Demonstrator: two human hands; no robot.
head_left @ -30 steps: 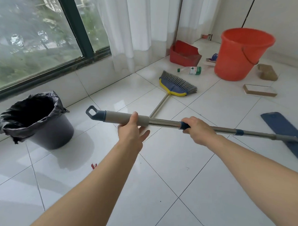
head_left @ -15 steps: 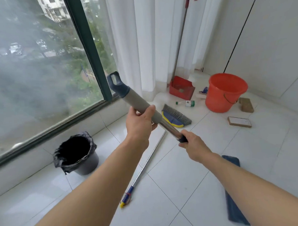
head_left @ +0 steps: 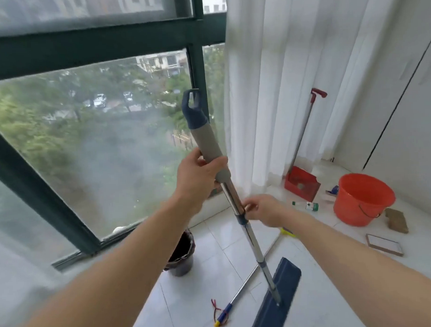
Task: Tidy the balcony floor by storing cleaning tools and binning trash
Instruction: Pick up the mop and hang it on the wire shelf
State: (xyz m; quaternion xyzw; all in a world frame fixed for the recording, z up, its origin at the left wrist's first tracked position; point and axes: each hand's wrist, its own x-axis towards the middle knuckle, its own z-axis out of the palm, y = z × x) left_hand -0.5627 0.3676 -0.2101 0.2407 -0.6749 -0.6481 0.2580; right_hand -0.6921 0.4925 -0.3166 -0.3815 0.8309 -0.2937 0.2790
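Head view shows the task barely begun: the flat mop stands in the middle, its long axis near upright, hanging loop up toward the window, blue pad on the near floor. The left hand clasps the grey grip; the right hand pinches the steel shaft at its collar. Left to store or bin: the broom lying flat, a bottle, blocks by the orange bucket far right. A lined bin waits near left.
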